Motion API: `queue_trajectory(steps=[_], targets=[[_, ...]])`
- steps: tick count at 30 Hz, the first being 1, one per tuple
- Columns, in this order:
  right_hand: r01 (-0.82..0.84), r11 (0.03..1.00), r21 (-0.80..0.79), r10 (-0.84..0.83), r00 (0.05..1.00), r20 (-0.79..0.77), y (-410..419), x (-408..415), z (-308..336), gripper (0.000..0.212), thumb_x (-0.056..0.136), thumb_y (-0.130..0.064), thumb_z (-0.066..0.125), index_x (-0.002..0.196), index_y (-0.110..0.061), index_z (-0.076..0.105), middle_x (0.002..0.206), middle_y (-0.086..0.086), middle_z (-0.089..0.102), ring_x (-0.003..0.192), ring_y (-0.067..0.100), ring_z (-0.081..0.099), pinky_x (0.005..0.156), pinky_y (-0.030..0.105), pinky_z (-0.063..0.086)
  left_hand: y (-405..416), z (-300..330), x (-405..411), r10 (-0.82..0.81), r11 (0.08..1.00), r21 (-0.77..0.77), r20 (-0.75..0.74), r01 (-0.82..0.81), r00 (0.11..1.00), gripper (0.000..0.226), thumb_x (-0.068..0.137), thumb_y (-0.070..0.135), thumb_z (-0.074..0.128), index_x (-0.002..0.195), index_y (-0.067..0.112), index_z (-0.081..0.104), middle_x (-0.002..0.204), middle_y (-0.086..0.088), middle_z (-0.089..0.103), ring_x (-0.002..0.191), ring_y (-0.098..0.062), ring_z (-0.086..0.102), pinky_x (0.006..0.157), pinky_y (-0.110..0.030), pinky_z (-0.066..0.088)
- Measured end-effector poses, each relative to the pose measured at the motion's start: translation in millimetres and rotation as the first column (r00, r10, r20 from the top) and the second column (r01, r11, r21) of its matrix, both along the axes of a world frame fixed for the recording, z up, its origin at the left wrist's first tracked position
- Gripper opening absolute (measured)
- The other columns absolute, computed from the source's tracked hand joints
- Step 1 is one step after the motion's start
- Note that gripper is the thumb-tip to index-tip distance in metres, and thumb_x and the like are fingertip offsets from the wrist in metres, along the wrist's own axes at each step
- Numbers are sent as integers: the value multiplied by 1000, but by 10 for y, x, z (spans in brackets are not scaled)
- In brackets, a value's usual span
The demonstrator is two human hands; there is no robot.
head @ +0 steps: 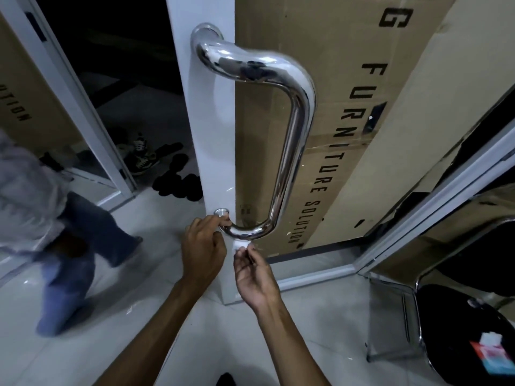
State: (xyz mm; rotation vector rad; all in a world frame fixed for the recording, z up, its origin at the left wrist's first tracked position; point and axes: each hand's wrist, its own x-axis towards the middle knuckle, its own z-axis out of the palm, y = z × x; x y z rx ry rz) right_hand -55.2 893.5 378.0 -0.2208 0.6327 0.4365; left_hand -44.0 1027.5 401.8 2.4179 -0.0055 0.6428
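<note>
door handle (292, 129) | L hand (203, 246) fingers gripped lower end | R hand (253, 271) fingers pinched white scrap (242, 243) under bend | looked early, upper bar prob. left to do

The left hand (203, 246) curls over the lower end of the door handle (292, 140), hiding part of the bend there. Just under the handle, the white scrap (242, 243) pinched by the right hand (255, 271) is too small to identify. Left of the handle, a person (64, 246) is blurred and cut off by the picture's edge. Right of the handle, a chair (457, 316) is cut off too.
</note>
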Motion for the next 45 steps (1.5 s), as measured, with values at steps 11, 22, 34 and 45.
queue_trajectory(steps=[11,22,34,45], targets=[[-22,980,-199,20,1000,-8,-42,66,179,8,100,-9,66,96,-7,72,90,13,75,87,23,70,88,39,62,-52,-2,-6,21,1000,-22,47,-20,999,44,83,-8,49,115,12,73,114,-6,76,93,-27,61,79,-40,56],[7,951,-308,-20,999,-40,-73,-21,327,16,100,-3,64,116,-1,67,82,15,78,79,20,74,79,33,64,-48,-35,-10,34,999,-18,22,-34,999,36,87,3,46,111,11,71,108,-5,75,96,-31,63,81,-43,57],[177,797,-578,-90,980,175,-296,117,499,26,106,-6,55,120,-20,71,117,3,75,82,3,67,94,24,56,-108,21,-82,-6,1000,4,84,6,996,38,92,13,41,113,9,72,107,-7,75,89,-22,55,79,-28,47],[223,714,-664,-112,972,206,-269,-19,559,22,103,-8,60,107,-25,73,119,3,75,101,12,71,84,21,57,-159,29,-109,31,999,-17,102,-29,994,25,91,1,53,107,10,71,98,-7,74,81,-22,53,68,-33,48]])
